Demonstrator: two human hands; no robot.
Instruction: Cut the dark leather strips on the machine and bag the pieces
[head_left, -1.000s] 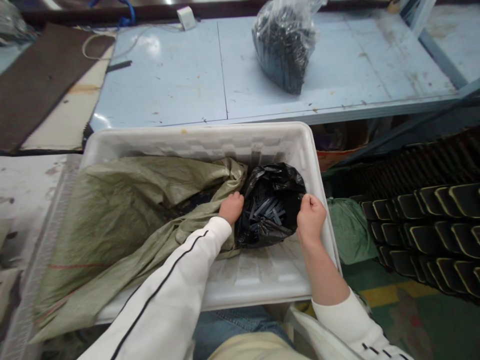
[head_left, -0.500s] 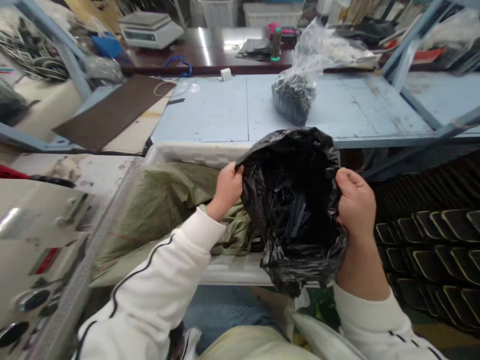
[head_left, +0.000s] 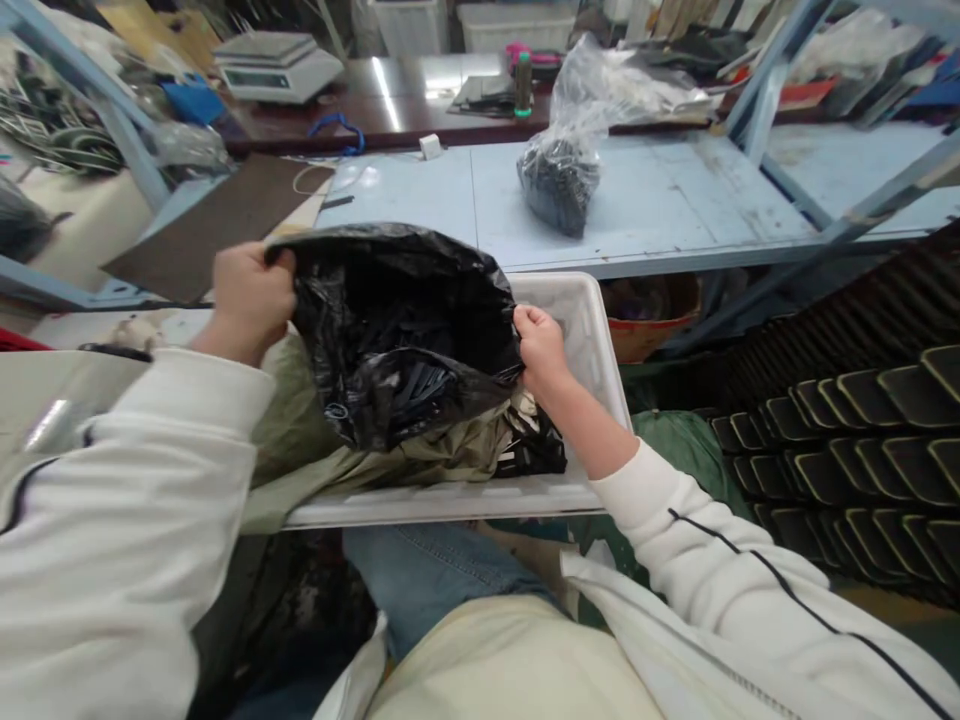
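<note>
Both hands stretch a black plastic bag (head_left: pixel 480 290) wide by its rim. My left hand (head_left: pixel 253 292) is closed on the bag's left edge, and my right hand (head_left: pixel 541 350) pinches the right edge. Inside the bag lie dark strip-like pieces (head_left: pixel 420 380), too shadowed to identify. Below it is a white plastic crate (head_left: pixel 450 503), with an olive woven sack (head_left: pixel 442 455) in its left and middle part. Black pieces (head_left: pixel 534 450) show in the crate near my right wrist.
A light-blue workbench (head_left: pixel 420 205) stands beyond the crate, bearing a clear bag of dark parts (head_left: pixel 559 185). A weighing scale (head_left: pixel 276 68) is at the back left. Stacked black panels (head_left: pixel 862 440) fill the right side. A machine (head_left: pixel 67 410) sits at the left. A cardboard box (head_left: pixel 649 325) is under the bench.
Both hands have carried the black bag leftward, from the crate's right end to above the olive sack. The bag's mouth is stretched wider sideways, and the crate's right end now shows.
</note>
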